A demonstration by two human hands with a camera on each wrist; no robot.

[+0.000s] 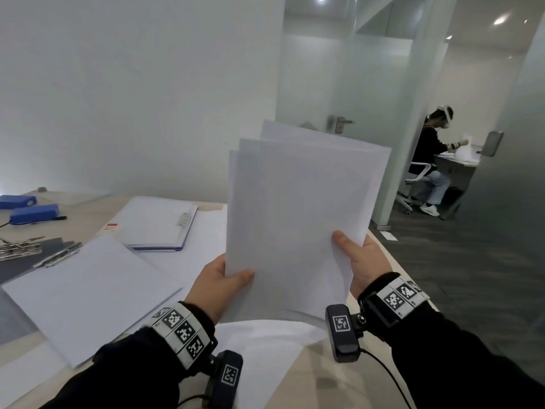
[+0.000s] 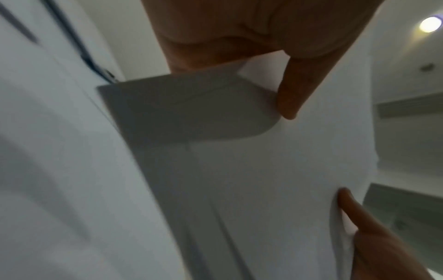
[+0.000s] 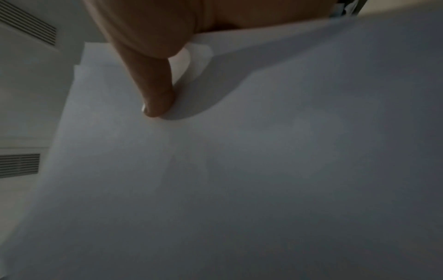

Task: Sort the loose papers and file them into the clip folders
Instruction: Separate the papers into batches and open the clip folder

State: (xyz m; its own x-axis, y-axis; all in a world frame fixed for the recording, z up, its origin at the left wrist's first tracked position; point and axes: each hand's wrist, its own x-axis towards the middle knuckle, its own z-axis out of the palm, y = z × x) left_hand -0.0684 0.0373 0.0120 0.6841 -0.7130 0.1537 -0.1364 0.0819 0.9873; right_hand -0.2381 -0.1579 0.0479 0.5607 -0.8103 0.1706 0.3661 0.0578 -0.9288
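Pinching fanned papers [image 1: 298, 208] upright, left hand [image 1: 219, 286] and right hand [image 1: 358, 261]; only head view shows clip folders [image 1: 159, 222]

Plain white wall [image 1: 132, 84] ahead. Light wood-grain table [image 1: 324, 379] in front. Frosted glass partition [image 1: 309, 78] with a metal door handle [image 1: 339, 124] to the right. Dark grey carpet floor [image 1: 472, 276]. Open glass door [image 1: 516, 143] further right. Beyond it, a person [image 1: 427, 154] seated on a white office chair [image 1: 415, 178] at a desk [image 1: 457, 169]. Recessed ceiling lights [image 1: 501, 19] are on.
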